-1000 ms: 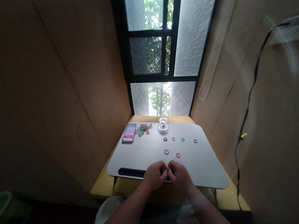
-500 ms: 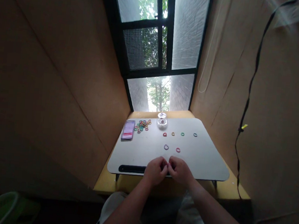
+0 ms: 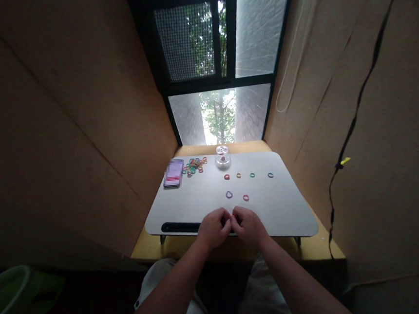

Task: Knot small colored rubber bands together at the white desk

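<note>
My left hand [image 3: 215, 227] and my right hand [image 3: 248, 226] meet fingertip to fingertip over the front edge of a white lap table. Both are closed in a pinch; what lies between the fingers is too small to make out. Just beyond them sit a purple hair tie [image 3: 229, 194], bent out of round, and a pink hair tie [image 3: 246, 198]. Farther back is a spaced row: a red hair tie [image 3: 227, 177], a yellow one, a green hair tie [image 3: 252, 175] and a dark teal hair tie [image 3: 270, 175].
A mixed pile of hair ties [image 3: 194, 165] lies at the back left, beside a phone [image 3: 173, 173] with a blurred screen. A clear round container [image 3: 222, 162] stands at the back. The white lap table [image 3: 285, 207] has a black slot [image 3: 180, 227] along its front.
The view has tilted slightly, so the table and everything on it sit higher and a little left in the picture. My hands stay together in the same pinch.
</note>
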A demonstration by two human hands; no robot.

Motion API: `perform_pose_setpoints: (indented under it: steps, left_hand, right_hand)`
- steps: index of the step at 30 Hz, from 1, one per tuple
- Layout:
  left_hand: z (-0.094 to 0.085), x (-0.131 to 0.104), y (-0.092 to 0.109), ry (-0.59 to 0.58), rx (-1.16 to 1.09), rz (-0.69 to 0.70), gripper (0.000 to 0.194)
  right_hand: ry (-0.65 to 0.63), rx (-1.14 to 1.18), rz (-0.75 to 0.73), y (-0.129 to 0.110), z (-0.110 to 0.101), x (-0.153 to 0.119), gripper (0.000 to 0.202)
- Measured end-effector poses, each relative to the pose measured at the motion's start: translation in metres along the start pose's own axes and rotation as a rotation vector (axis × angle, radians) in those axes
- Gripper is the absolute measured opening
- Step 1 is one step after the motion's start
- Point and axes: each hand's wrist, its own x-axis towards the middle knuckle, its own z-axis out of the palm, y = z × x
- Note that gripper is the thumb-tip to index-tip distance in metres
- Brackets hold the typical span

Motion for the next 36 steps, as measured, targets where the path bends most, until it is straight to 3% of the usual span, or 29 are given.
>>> perform_pose_setpoints:
  steps: [36]
  left_hand:
    - [-0.0008,-0.0065,-0.0037,0.018,-0.026,0.019,0.009]
  right_hand:
    - [0.015,-0.037,0.011,-0.0018,0.0062,-0.0034,0.019]
